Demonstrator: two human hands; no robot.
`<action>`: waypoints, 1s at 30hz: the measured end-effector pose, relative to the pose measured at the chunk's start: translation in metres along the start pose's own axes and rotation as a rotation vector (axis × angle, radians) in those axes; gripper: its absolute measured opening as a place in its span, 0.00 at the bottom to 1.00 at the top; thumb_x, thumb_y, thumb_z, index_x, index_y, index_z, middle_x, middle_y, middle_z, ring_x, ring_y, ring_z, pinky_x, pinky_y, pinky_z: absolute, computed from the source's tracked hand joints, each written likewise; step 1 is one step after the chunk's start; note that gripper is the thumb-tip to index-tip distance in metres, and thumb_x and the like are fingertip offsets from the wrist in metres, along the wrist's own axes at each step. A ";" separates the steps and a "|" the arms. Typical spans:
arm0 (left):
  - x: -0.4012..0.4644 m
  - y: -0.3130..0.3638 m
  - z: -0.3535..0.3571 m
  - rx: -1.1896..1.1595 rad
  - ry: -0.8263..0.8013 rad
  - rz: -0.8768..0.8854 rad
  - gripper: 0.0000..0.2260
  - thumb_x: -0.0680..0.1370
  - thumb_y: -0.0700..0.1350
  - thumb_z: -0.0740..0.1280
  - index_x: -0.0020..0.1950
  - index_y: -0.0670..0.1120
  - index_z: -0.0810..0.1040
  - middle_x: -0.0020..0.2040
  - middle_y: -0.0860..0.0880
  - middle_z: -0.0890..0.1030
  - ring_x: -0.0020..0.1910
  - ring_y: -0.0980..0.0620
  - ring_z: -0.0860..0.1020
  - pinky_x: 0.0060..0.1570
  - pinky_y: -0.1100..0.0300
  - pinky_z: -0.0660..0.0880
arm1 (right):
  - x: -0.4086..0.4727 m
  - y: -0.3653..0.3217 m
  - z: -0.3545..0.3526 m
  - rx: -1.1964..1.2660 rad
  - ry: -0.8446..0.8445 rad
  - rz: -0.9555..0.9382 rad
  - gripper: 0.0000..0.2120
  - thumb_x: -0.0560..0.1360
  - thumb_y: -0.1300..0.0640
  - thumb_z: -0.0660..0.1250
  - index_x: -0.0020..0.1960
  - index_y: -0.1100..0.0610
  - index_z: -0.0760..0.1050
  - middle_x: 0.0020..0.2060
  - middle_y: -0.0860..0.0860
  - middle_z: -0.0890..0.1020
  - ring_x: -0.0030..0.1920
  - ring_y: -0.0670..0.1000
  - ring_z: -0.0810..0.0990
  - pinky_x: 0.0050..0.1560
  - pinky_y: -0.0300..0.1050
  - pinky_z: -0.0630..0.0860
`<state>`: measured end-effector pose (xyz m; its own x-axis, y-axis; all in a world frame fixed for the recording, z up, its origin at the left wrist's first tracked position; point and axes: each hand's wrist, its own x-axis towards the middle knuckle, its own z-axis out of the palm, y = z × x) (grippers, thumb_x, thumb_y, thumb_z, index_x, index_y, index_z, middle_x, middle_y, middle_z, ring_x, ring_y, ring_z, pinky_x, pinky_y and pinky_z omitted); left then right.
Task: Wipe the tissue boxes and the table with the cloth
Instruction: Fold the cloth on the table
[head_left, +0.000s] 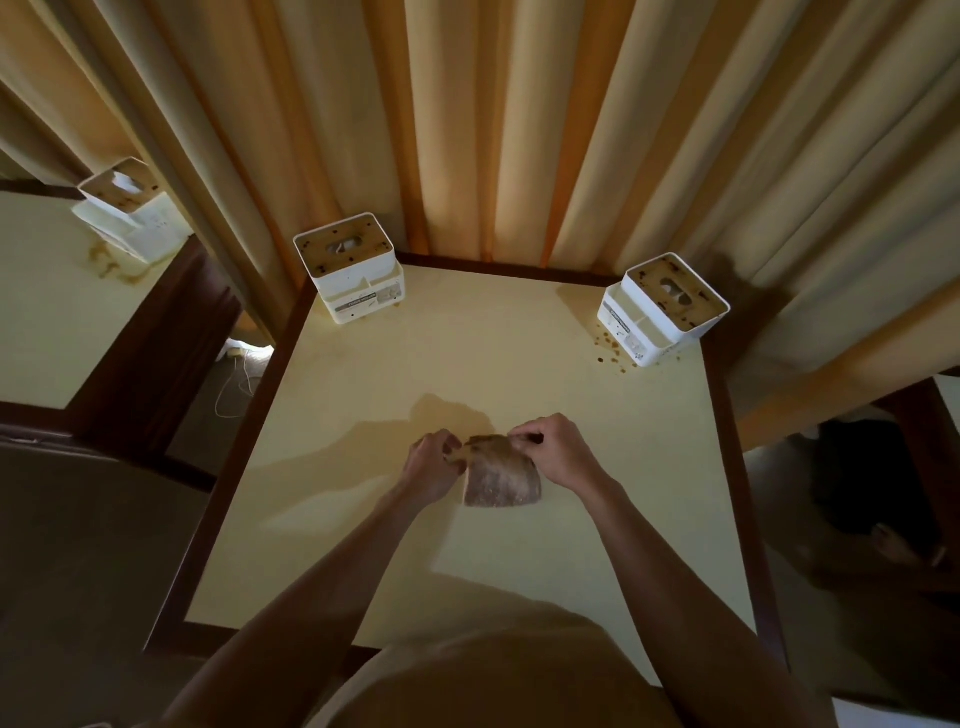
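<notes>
The cloth (501, 475) is held up over the middle of the table (519, 364), pinched along its top edge by both hands: the left hand (434, 462) grips the left corner, the right hand (550, 449) grips the right corner, fingers curled onto the fabric. The hands are kept close together with the cloth hanging between them, its lower edge seemingly touching or just above the tabletop; which of the two cannot be told. The cloth looks brownish and already soiled.

The step in hand is judged to be a folding or refolding of the cloth before wiping. To be done well, a cleaner face should be turned outward and the fabric folded into a flat pad, so that dirt is lifted and not smeared.

Two tissue boxes are stood at the far corners, well apart from the hands: the left box (350, 267) and the right box (665, 306). Brown spots are seen on both lids, and spatter (608, 348) lies on the table just beside the right box. A faint brownish patch (447, 415) is also seen just beyond the hands. The boxes would best be wiped first, lids before sides, then lifted so the table beneath is reached. Each box should be steadied by the free hand, since such boxes may slide.
</notes>
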<state>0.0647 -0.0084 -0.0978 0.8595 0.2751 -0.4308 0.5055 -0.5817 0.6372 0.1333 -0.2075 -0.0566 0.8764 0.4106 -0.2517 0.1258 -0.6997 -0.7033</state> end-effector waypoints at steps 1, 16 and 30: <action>-0.004 -0.002 -0.002 0.018 -0.012 -0.001 0.12 0.76 0.44 0.72 0.59 0.46 0.80 0.58 0.46 0.81 0.58 0.46 0.78 0.50 0.62 0.70 | -0.006 -0.003 -0.001 -0.005 0.006 0.000 0.08 0.77 0.63 0.74 0.56 0.62 0.86 0.52 0.55 0.87 0.51 0.48 0.84 0.44 0.19 0.68; -0.067 0.033 -0.040 0.132 -0.169 0.307 0.21 0.75 0.55 0.74 0.66 0.53 0.76 0.63 0.50 0.78 0.63 0.49 0.75 0.59 0.56 0.72 | -0.101 -0.043 -0.041 -0.065 0.145 -0.001 0.08 0.76 0.61 0.73 0.54 0.56 0.87 0.48 0.49 0.87 0.48 0.45 0.83 0.53 0.34 0.77; -0.143 0.080 -0.015 0.196 -0.189 0.421 0.21 0.76 0.57 0.73 0.67 0.56 0.74 0.63 0.54 0.76 0.61 0.52 0.75 0.58 0.54 0.73 | -0.198 -0.027 -0.096 -0.047 0.209 -0.034 0.07 0.78 0.61 0.72 0.53 0.54 0.87 0.44 0.42 0.84 0.46 0.38 0.81 0.49 0.27 0.73</action>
<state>-0.0169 -0.0831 0.0244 0.9480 -0.1475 -0.2819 0.0785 -0.7502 0.6565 0.0015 -0.3264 0.0762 0.9480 0.3079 -0.0812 0.1747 -0.7160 -0.6759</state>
